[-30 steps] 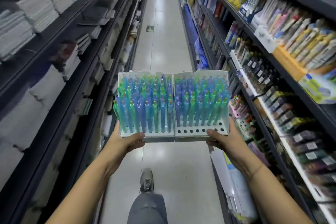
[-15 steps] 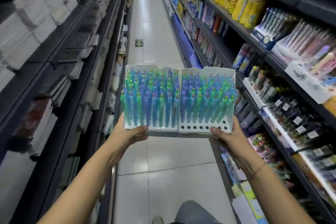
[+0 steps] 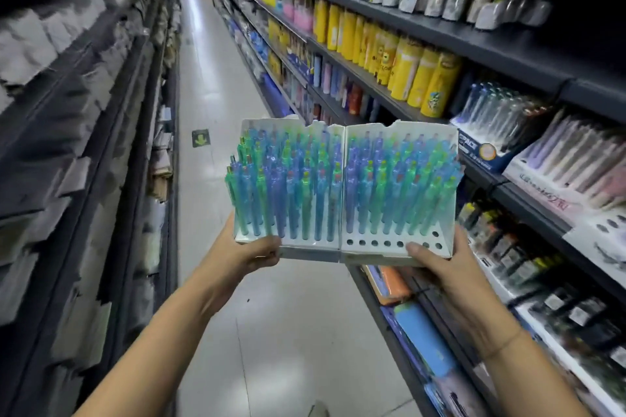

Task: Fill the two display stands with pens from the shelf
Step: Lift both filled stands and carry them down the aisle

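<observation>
left shelving (image 3: pixel 67 118): blurred paper stock at 9 o'clock. It has been slid past since a second ago, so the aisle is clearly being walked.
floor marker (image 3: pixel 200 138): this green sticker was way up the aisle at 12 o'clock a second back. Now it's seen just beside the left stand's top corner, around 10 o'clock.
left hand (image 3: pixel 252 257): curled round the front left corner of the left stand, with the thumb laid on the lip and the fingers tucked underneath. The grip hasn't been changed.
left stand (image 3: pixel 306 251): carried in mid-air at the centre of view, butted edge to edge against the right stand. Every hole that can be seen is taken by blue and green pens (image 3: pixel 288 186).
right stand (image 3: pixel 368 247): held level with its twin and packed too, except the front row, where the holes are left bare. The same row was bare before, so nothing has been added. The job is judged nearly done, one row short.
right hand (image 3: pixel 440 267): wrapped round the front right corner of the right stand, thumb pressed on the lip and fingers hidden below.
right shelf (image 3: pixel 508 54): at 2 o'clock. The yellow bottles (image 3: pixel 406 71) and boxed pens (image 3: pixel 498 118), further off earlier, are now drawn level with the stands. The view has also been tipped up, and the leg seen at 6 o'clock is mostly gone.
</observation>
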